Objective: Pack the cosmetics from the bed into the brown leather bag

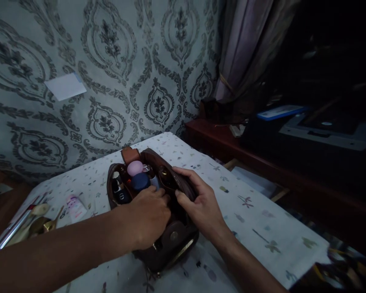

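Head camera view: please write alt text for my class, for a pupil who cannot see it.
A person's left hand reaches into an open, zippered brown bag holding small containers, while the right hand grips its side. The bag rests on a white patterned tablecloth, with a pink-and-white tube to its left and ornate wallpaper behind.

The bag (154, 257) sat on the worktop (256, 211) — containers (135, 168) inside it, a tube (76, 207) to its left — the wall (125, 81) behind, a curtain (242, 44) behind to the right
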The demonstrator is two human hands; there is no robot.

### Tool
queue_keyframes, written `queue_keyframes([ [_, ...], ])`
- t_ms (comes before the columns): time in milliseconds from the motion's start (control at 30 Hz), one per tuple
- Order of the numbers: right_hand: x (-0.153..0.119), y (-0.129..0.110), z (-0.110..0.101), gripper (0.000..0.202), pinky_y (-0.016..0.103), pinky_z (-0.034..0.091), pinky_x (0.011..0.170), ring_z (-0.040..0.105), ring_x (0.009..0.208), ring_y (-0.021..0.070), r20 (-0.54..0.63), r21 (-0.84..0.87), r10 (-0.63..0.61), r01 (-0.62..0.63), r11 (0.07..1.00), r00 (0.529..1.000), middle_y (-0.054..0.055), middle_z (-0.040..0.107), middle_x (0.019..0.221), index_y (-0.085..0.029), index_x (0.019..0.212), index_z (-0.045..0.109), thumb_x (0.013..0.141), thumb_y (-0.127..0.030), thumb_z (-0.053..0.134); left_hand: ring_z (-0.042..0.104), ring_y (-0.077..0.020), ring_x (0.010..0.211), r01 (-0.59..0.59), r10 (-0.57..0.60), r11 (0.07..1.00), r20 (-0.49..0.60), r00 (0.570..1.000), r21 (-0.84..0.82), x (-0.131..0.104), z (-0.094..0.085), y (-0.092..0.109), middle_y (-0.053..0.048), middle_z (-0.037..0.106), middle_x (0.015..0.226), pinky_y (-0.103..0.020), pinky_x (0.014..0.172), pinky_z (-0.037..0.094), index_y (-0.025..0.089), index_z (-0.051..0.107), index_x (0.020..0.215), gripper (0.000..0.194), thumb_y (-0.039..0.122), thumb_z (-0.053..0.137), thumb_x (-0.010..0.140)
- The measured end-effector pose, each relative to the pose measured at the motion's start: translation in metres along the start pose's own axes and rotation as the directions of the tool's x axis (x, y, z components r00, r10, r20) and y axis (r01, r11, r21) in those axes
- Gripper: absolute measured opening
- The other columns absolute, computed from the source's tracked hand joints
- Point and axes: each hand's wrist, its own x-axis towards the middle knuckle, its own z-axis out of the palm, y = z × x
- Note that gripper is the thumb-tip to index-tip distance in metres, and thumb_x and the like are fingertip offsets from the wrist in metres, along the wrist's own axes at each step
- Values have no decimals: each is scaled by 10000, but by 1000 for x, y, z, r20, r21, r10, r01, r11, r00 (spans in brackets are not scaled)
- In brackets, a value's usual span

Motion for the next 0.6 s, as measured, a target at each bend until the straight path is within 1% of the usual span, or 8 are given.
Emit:
queue_keyframes([
  [67,0,0,0,430,389,492,1028,650,1104,229,2,3,21,-21,1000,1000,47,701,1155,-225,1161,659,741,-187,574,604,-289,1021,3,-3,1000,65,998,-4,3,7,-1,-121,715,1014,-417,905,450,167,699,825,179,271,752,689],
  [100,0,0,0,429,389,494,1025,650,1101,230,4,4,27,-27,1000,1000,47,700,1156,-226,1162,659,742,-191,579,600,-302,1023,17,-16,1000,77,997,-14,4,10,-2,-125,717,989,-426,899,445,168,696,799,178,270,764,670],
  [167,0,0,0,431,388,493,1023,651,1098,232,3,2,24,-24,1000,1000,44,699,1156,-230,1161,660,738,-194,587,598,-319,1025,44,-42,998,58,997,-41,6,17,-5,-135,718,951,-440,897,435,166,684,758,164,264,766,655],
  [233,0,0,0,430,388,487,1032,649,1101,231,6,-2,14,-14,1000,1000,42,698,1158,-233,1161,662,738,-193,589,599,-320,1028,54,-53,997,21,998,-51,6,23,-8,-137,719,937,-440,906,428,165,676,746,125,257,737,685],
  [300,0,0,0,428,390,482,1039,649,1102,232,7,-7,6,-6,1000,1000,42,698,1155,-233,1162,661,742,-194,589,600,-309,1030,49,-48,998,15,999,-46,6,23,-9,-135,719,946,-424,902,434,165,679,762,84,235,698,721],
  [400,0,0,0,426,393,475,1047,645,1111,231,7,-13,-3,3,1000,1000,39,697,1156,-236,1164,657,747,-191,585,606,-308,1021,71,-68,996,57,996,-46,5,14,-7,-153,713,996,-409,867,457,146,701,834,125,214,683,731],
  [500,0,1,0,425,378,477,1044,642,1119,226,6,-14,-3,3,1000,1000,39,696,1158,-232,1161,655,745,-194,579,611,-310,1044,97,-92,994,115,989,-42,3,-2,-3,-171,698,1077,-400,851,476,114,707,955,216,201,661,763],
  [600,0,2,1,430,381,475,1043,642,1114,228,3,-11,1,-1,1000,1000,46,697,1158,-220,1163,653,740,-204,580,633,-272,1017,89,-84,995,112,990,-45,0,-20,-8,-152,704,1054,-364,850,485,104,699,952,177,136,577,827],
])
